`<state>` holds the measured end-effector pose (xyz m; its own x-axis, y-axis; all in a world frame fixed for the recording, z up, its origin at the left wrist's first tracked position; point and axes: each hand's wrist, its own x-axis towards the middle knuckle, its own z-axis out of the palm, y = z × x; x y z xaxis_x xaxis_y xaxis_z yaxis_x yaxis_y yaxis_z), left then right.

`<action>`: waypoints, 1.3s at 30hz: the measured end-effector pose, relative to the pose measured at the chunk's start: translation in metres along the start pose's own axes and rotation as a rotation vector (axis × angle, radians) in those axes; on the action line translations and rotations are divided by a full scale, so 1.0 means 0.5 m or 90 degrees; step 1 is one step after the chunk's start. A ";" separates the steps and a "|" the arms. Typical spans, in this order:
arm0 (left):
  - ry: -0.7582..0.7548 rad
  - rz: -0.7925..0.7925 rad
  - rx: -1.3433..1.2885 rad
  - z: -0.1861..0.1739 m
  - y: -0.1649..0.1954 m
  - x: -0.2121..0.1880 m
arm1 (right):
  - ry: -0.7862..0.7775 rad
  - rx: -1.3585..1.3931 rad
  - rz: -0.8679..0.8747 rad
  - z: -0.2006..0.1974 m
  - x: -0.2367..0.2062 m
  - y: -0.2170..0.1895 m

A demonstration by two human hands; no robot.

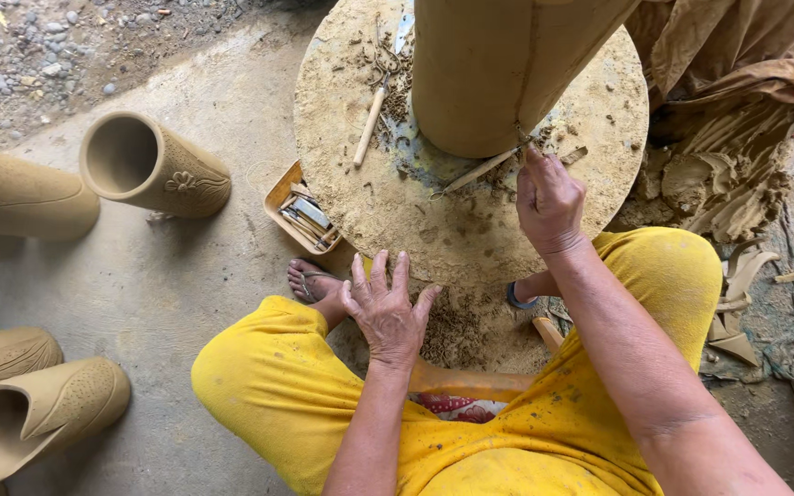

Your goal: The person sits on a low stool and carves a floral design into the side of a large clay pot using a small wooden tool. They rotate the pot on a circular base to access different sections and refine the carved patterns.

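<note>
Right hand [549,197] closed on thin trimming tool [482,171], tip at base of tall clay cylinder [493,69] | Left hand [386,308] open, flat on round work board [434,220] rim | Advised: shallow blade angle, steady slow board rotation.

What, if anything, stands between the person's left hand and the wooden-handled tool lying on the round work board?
Nothing visible blocks it. The left hand rests on the near edge of the round clay-dusted work board; between it and the wooden-handled tool lie only clay crumbs. The tall tan clay cylinder stands to the right of that path.
</note>
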<state>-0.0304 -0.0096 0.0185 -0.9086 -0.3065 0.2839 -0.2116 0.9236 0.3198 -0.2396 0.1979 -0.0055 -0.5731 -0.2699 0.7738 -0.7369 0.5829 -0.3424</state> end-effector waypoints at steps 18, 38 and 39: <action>-0.014 -0.011 0.019 0.008 -0.021 0.009 | -0.049 -0.064 0.004 -0.016 -0.001 -0.008; -0.070 -0.047 -0.035 -0.013 -0.038 0.031 | -0.125 -0.142 0.029 -0.028 -0.013 -0.005; -0.071 -0.046 -0.040 -0.014 -0.038 0.031 | -0.125 -0.142 0.030 -0.029 -0.013 -0.005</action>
<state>-0.0382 -0.0336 0.0230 -0.9267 -0.3414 0.1570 -0.2585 0.8825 0.3928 -0.2288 0.2092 -0.0020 -0.6788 -0.3696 0.6345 -0.6239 0.7459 -0.2330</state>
